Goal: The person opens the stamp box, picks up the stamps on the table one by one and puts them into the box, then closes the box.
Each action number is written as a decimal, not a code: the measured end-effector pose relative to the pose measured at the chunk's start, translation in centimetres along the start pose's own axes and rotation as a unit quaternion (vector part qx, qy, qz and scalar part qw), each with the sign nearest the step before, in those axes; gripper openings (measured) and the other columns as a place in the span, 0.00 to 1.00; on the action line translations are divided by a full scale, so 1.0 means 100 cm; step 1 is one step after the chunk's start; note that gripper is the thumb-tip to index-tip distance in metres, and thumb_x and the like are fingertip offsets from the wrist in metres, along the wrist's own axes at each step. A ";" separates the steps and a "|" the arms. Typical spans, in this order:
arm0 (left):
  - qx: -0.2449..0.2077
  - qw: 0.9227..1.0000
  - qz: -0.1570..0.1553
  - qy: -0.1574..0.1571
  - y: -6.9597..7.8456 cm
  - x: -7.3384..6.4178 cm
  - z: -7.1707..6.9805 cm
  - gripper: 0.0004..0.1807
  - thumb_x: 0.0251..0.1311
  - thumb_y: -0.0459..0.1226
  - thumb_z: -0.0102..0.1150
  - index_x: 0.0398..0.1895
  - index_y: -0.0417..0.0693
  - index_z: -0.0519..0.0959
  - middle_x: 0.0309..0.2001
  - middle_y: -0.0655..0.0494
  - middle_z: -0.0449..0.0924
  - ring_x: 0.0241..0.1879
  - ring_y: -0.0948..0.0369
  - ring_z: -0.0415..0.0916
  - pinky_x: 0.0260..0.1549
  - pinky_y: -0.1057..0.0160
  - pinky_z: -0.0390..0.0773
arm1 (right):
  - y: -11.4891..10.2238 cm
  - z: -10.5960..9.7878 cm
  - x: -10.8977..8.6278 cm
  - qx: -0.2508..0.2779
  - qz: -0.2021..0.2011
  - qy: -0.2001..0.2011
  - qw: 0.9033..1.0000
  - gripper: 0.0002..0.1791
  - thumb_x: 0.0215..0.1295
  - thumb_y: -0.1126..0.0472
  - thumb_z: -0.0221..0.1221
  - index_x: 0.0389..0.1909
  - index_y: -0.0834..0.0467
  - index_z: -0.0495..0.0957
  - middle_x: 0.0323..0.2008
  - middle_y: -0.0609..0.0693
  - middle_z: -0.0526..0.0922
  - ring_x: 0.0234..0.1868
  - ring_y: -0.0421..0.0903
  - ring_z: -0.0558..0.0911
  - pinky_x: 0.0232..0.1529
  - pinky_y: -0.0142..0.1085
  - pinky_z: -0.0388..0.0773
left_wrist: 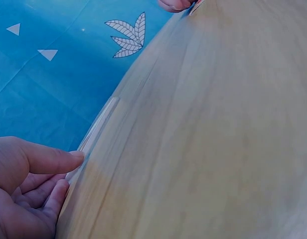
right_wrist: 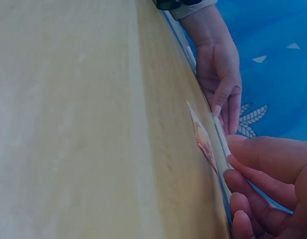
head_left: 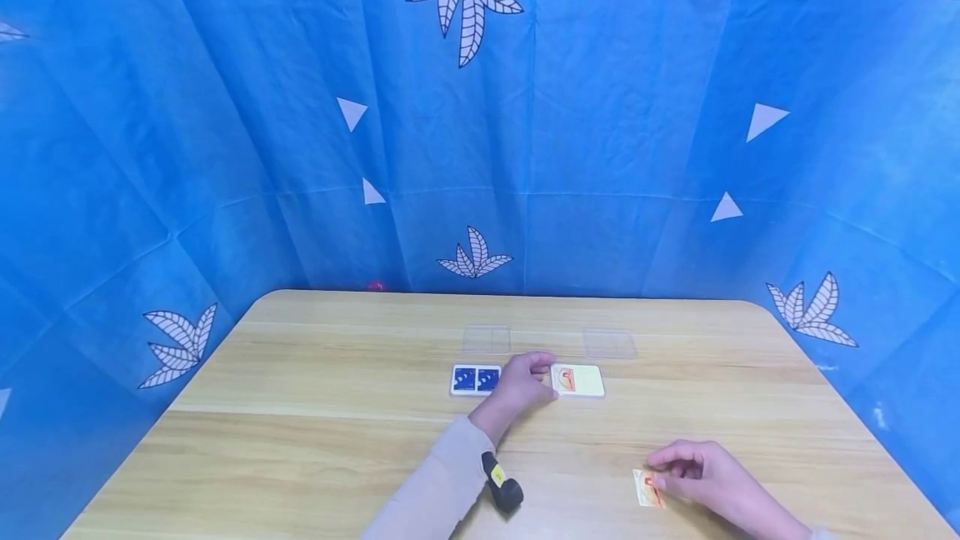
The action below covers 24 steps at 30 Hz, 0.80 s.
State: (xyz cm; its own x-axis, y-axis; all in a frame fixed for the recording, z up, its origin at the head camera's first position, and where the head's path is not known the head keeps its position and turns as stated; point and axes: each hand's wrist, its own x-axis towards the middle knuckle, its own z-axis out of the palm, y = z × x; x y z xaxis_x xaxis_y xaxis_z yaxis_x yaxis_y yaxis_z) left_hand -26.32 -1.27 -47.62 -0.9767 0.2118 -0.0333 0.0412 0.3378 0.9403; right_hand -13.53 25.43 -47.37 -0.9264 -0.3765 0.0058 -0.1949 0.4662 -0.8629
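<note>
At the middle of the table, my left hand [head_left: 527,380] grips the left end of a shallow plastic box [head_left: 588,382], thumb at the near corner and a finger at the far one. Inside the box lies an orange-patterned card [head_left: 567,379], at the left of a pale yellow base. Nearer the front right, a similar orange card [head_left: 647,488] lies on the wood. Over its right edge is my right hand [head_left: 708,477], fingers bent and thumb tip overlapping the card. In the right wrist view, that card [right_wrist: 203,139] shows apart from the fingertips.
A second shallow box with two blue cards [head_left: 464,379] stands left of my left hand, partly covered by it. Behind the boxes lie two clear plastic lids [head_left: 486,340]. A black strap [head_left: 501,482] is on the left sleeve. Blue curtain [head_left: 600,107] surrounds the table.
</note>
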 end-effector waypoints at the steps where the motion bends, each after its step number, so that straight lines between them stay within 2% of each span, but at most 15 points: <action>1: 0.000 1.000 0.000 0.000 0.000 0.000 0.000 0.30 0.37 0.23 0.68 0.50 0.47 0.79 0.47 0.55 0.80 0.48 0.57 0.75 0.50 0.61 0.78 | 0.000 0.000 0.000 0.000 0.003 0.000 1.000 0.14 0.59 0.61 0.62 0.43 0.65 0.81 0.33 0.45 0.80 0.29 0.35 0.74 0.25 0.29 0.74; 9: -0.001 1.000 -0.005 0.002 0.001 0.000 0.000 0.30 0.37 0.22 0.68 0.50 0.47 0.79 0.46 0.55 0.80 0.48 0.57 0.75 0.51 0.61 0.77 | 0.000 0.001 -0.001 -0.009 0.028 0.007 1.000 0.14 0.58 0.60 0.63 0.42 0.64 0.81 0.35 0.48 0.80 0.30 0.33 0.73 0.28 0.29 0.74; 18: -0.002 1.000 -0.006 0.000 0.000 0.000 0.001 0.31 0.36 0.22 0.69 0.50 0.48 0.79 0.46 0.55 0.80 0.48 0.58 0.75 0.50 0.62 0.78 | 0.000 0.004 -0.001 -0.022 -0.005 0.020 1.000 0.11 0.58 0.60 0.63 0.38 0.64 0.82 0.33 0.44 0.80 0.29 0.33 0.73 0.27 0.28 0.75; 24: -0.003 1.000 -0.004 -0.002 0.002 -0.001 0.000 0.30 0.37 0.22 0.68 0.50 0.46 0.79 0.48 0.54 0.80 0.49 0.56 0.75 0.51 0.61 0.77 | 0.000 0.005 -0.002 -0.040 -0.005 0.031 0.999 0.09 0.57 0.60 0.64 0.36 0.61 0.83 0.31 0.41 0.80 0.27 0.32 0.73 0.25 0.29 0.74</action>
State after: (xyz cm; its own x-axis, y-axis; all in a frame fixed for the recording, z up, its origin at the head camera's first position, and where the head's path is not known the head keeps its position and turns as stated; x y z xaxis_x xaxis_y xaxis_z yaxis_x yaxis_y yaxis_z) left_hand -26.25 -1.18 -47.46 -0.9760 0.2134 -0.0433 0.0314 0.3348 0.9418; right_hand -13.22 25.10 -47.58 -0.9421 -0.3319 0.0473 -0.2264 0.5259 -0.8199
